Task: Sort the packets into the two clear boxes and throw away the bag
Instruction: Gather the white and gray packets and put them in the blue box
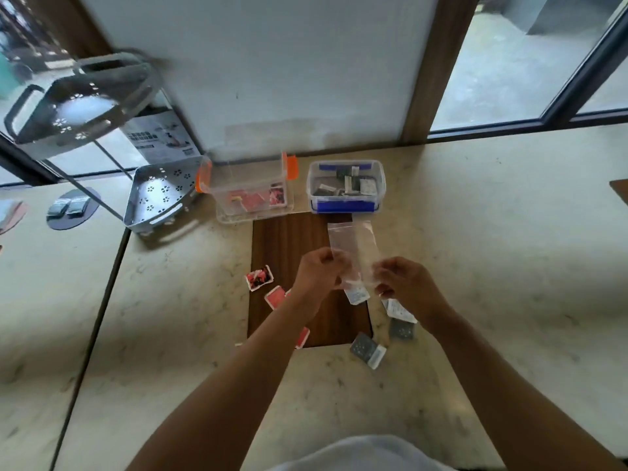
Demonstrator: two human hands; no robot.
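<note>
Above the dark wooden inlay (289,239) of the marble counter (475,232), you hold the clear plastic bag (353,248) upside down. Your left hand (317,271) and right hand (402,282) each pinch one side of its lower, open end, fingers closed on the film. A white packet (356,295) hangs half out of the mouth.

That bag looks feather-light, limp and slick, so grip it at the edges. Red packets (274,296) lie loose to the left, grey packets (363,346) to the right. They look small, flat and light, so pinch them by an edge.

Behind them stand the orange-latched clear box (251,185), holding red packets, and the blue-latched clear box (345,186), holding grey ones.
</note>
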